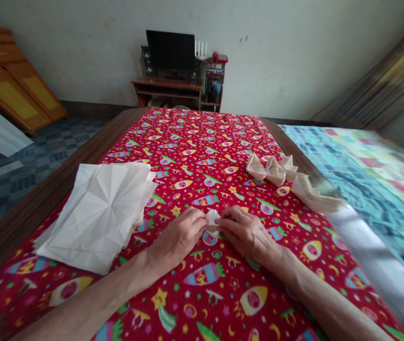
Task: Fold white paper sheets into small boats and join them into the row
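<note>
On red cloth, left hand, right hand, each grip pinching the same folded paper

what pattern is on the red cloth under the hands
The red cloth has a colourful rocket-and-star print, best seen in the head view.

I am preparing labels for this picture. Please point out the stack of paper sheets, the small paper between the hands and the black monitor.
Stack of paper sheets point(97, 215): head view, middle of top sheet.
Small paper point(211, 224): head view, its middle.
Black monitor point(171, 50): head view, screen centre.
</note>
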Action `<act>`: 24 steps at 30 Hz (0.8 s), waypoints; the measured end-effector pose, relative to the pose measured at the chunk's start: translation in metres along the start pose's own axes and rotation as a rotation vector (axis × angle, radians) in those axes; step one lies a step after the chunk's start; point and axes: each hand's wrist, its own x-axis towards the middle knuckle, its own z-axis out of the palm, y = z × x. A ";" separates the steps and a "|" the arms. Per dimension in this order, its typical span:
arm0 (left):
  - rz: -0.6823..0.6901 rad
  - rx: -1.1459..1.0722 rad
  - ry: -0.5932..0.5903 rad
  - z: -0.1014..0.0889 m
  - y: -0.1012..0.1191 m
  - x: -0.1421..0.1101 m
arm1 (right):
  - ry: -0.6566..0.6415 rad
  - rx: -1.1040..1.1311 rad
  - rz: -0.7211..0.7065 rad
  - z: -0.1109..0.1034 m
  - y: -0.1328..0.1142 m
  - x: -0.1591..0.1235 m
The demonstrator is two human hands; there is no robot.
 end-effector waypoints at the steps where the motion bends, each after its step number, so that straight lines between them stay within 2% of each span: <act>1: -0.012 -0.002 0.006 0.000 0.000 0.000 | 0.016 0.040 0.024 0.001 0.000 0.001; 6: -0.180 -0.045 0.046 0.000 0.002 0.005 | 0.065 0.245 0.240 0.004 -0.002 0.004; 10: -0.263 -0.029 0.012 -0.002 0.003 0.008 | 0.065 0.191 0.341 0.005 -0.006 0.004; 16: -0.327 0.113 -0.048 -0.006 0.008 0.014 | 0.043 0.019 0.341 0.002 -0.013 0.007; 24: -0.325 0.315 -0.074 -0.006 0.010 0.017 | 0.035 -0.137 0.320 0.007 -0.014 0.010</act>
